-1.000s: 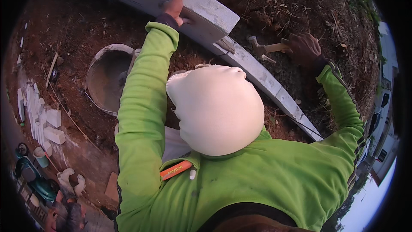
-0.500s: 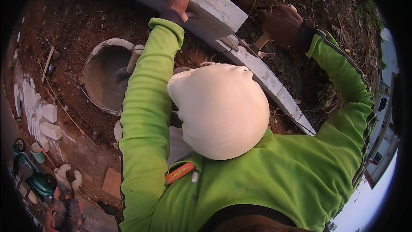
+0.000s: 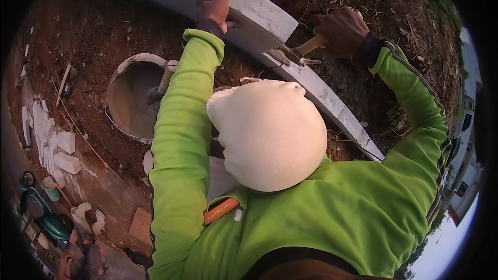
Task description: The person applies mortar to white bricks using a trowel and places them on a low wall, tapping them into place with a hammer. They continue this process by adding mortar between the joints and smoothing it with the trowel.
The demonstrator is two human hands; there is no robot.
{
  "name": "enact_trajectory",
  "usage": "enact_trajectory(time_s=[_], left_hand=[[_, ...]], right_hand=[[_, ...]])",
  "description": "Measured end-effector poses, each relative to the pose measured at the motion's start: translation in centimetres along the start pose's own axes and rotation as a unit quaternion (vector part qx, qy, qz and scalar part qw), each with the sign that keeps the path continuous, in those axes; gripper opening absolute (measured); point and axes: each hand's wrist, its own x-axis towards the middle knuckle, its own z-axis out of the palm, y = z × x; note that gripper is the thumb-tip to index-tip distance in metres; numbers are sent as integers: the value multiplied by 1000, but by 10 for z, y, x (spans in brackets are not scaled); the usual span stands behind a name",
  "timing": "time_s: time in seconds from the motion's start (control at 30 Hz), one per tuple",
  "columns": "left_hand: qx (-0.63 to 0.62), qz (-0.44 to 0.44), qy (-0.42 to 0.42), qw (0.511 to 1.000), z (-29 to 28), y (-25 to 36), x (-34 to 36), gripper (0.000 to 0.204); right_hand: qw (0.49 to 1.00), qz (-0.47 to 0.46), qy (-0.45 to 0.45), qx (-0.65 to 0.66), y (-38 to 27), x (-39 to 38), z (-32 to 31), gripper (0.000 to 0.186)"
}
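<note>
My left hand [image 3: 218,8] grips a long pale concrete block [image 3: 264,18], its thumb up at the top edge and the other fingers against the side face. The block lies on a lower course [image 3: 334,106] that runs on toward the right. My right hand [image 3: 342,31] is closed round the wooden handle [image 3: 311,45] of a tool. Its metal head [image 3: 294,55] sits at the end of the block, touching or close to the lower course. Whether it is a hammer or a trowel I cannot tell.
A bucket [image 3: 136,58] of grey mortar with a wooden-handled trowel [image 3: 167,77] stands left of my left arm. White block pieces [image 3: 66,141], a green machine [image 3: 44,212] and another person [image 3: 91,259] are farther left. A rounded cream cloth shape [image 3: 270,135] fills the middle.
The wooden handle has tilted flatter, and the metal head has shifted slightly left toward the block's end. My left hand keeps its hold. The bucket appears a little farther right in view.
</note>
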Motion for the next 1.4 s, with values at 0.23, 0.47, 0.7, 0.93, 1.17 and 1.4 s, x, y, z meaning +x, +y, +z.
enact_trajectory(time_s=[0.23,0.47,0.7,0.93,1.17,1.4], left_hand=[[258,152,117,947,19,-25,-33,145],[249,251,141,925,25,-25,-46,159],[396,314,131,853,31,-25,-59,145],[214,250,214,920,3,-15,-5,140],[66,184,102,976,-10,-23,28,109],[69,158,124,977,-5,-21,24,102]], right_hand=[[991,96,-48,85,-6,-39,27,22],[972,175,-33,151,-2,-67,36,15],[925,289,-5,248,7,-93,53,24],[668,259,115,688,-29,-93,42,44],[776,148,301,535,-60,-62,40,38],[823,171,203,502,-63,-53,49,39]])
